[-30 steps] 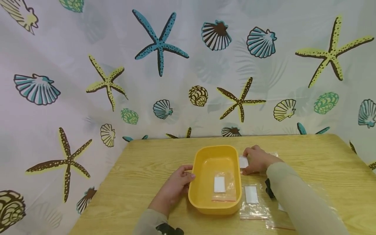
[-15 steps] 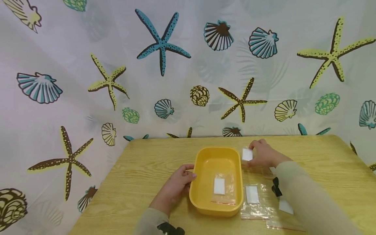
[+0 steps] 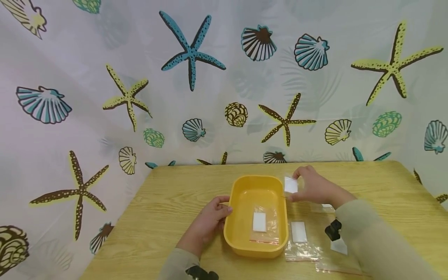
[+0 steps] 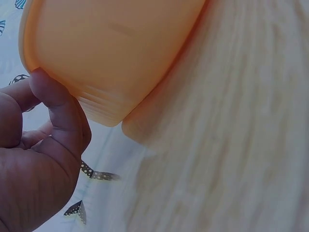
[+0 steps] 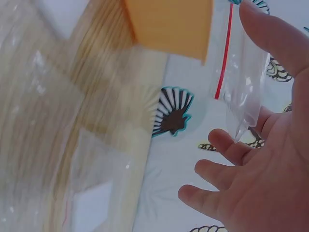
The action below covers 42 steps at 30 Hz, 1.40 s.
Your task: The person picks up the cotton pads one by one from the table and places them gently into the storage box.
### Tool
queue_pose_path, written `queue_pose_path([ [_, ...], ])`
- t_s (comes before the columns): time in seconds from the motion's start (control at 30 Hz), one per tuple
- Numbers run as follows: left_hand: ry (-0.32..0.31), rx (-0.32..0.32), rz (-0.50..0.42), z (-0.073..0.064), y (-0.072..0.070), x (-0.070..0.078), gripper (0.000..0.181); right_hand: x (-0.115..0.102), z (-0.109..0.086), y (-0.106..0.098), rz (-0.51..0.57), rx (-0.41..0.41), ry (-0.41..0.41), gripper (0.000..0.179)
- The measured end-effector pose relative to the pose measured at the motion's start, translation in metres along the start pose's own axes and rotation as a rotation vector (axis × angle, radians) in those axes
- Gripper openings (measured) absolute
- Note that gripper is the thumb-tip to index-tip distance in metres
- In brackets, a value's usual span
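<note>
A yellow plastic basin [image 3: 255, 251] stands on the table, and my left hand [image 3: 210, 217] holds its left rim with curled fingers. Inside it lies a clear zip bag [image 3: 259, 222] containing a white rectangle. My right hand [image 3: 315, 186] pinches another clear zip bag [image 3: 290, 185], also with a white piece, raised beside the basin's far right corner. In the right wrist view, this zip bag [image 5: 244, 72] hangs between thumb and fingers, its red seal line towards the basin. The left wrist view shows my left fingers against the basin's wall [image 4: 111, 43].
Right of the basin lie several more clear bags with white pieces: a near zip bag [image 3: 299, 233], another zip bag [image 3: 338, 249] partly under my right forearm, and one farther back [image 3: 327, 208]. A shell-and-starfish curtain [image 3: 224, 77] hangs behind the wooden table [image 3: 175, 194].
My right hand has lifted the zip bag off the table and brought it slightly left, close to the basin's right rim. My left hand has stayed on the basin.
</note>
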<state>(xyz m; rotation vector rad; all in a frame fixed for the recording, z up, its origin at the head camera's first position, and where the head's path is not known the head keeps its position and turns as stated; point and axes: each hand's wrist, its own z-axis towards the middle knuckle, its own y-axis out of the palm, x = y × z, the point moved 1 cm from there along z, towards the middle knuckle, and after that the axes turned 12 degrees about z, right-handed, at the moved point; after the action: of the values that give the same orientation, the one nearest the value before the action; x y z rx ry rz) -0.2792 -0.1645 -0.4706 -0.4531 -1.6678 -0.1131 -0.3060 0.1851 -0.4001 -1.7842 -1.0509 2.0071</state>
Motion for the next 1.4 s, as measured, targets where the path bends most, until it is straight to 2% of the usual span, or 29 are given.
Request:
queue_pose_path([
  [0.3,0.004,0.008,0.002,-0.002,-0.001,-0.003,0.047,-0.023,-0.004,0.025,0.03,-0.023,-0.11,0.066],
  [0.77,0.007,0.014,0.005,-0.001,-0.001,-0.003,0.049,-0.056,-0.002,0.061,-0.068,-0.007,-0.218,0.066],
  [0.87,-0.004,0.018,0.014,0.0,-0.001,-0.003,0.05,-0.059,0.0,0.066,-0.11,-0.005,-0.215,0.073],
  [1.0,-0.005,0.018,0.025,0.0,-0.001,-0.003,0.051,-0.06,-0.001,0.07,-0.138,-0.022,-0.169,0.08],
  [1.13,-0.01,0.019,0.02,0.001,-0.001,-0.002,0.049,-0.058,-0.003,0.071,-0.147,-0.035,-0.14,0.079],
  [1.4,-0.027,0.031,0.02,0.002,-0.001,-0.003,0.048,-0.051,-0.003,0.067,-0.178,-0.022,-0.155,0.079],
])
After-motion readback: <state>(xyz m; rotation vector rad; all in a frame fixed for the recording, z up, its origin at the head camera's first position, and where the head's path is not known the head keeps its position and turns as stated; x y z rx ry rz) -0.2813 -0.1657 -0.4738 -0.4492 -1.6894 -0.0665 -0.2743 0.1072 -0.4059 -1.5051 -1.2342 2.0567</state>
